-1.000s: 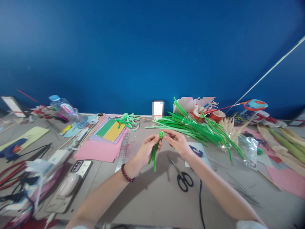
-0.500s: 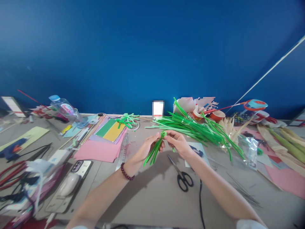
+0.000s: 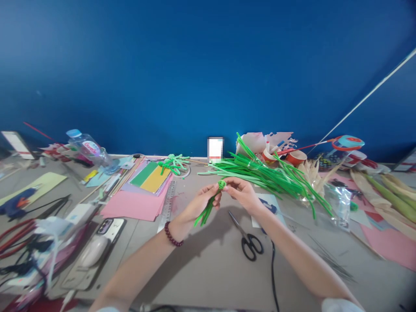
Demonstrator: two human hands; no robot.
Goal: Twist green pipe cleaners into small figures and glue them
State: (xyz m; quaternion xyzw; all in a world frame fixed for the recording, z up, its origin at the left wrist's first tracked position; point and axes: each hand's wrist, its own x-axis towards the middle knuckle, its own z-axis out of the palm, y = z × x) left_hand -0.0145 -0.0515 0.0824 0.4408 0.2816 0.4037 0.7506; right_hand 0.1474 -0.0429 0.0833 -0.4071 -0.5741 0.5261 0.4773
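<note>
Above the middle of the table, a small bundle of green pipe cleaners (image 3: pixel 205 213) is held between both hands. Its stems hang down to the left, and a rounded, coiled knot tops it. My left hand (image 3: pixel 205 198) is closed around the stems just under the knot. The fingertips of my right hand (image 3: pixel 241 191) pinch the knot from the right side. Black-handled scissors (image 3: pixel 248 242) lie below my right hand, blades pointing up and left. Behind the hands spreads a large pile of green pipe cleaners (image 3: pixel 269 175), partly in clear plastic.
To the left are pink paper sheets (image 3: pixel 130 207), a clear ruler (image 3: pixel 168 203), a plastic bottle (image 3: pixel 91 149) and a phone (image 3: pixel 94 255) with a white mouse on it. A black cable (image 3: pixel 274 277) runs near the scissors. Corn husks (image 3: pixel 386 195) lie at the right.
My left fingers have closed further over the stems, so fewer loose stems show. The stray end that hung below my right hand no longer shows. The knot has turned slightly toward me.
</note>
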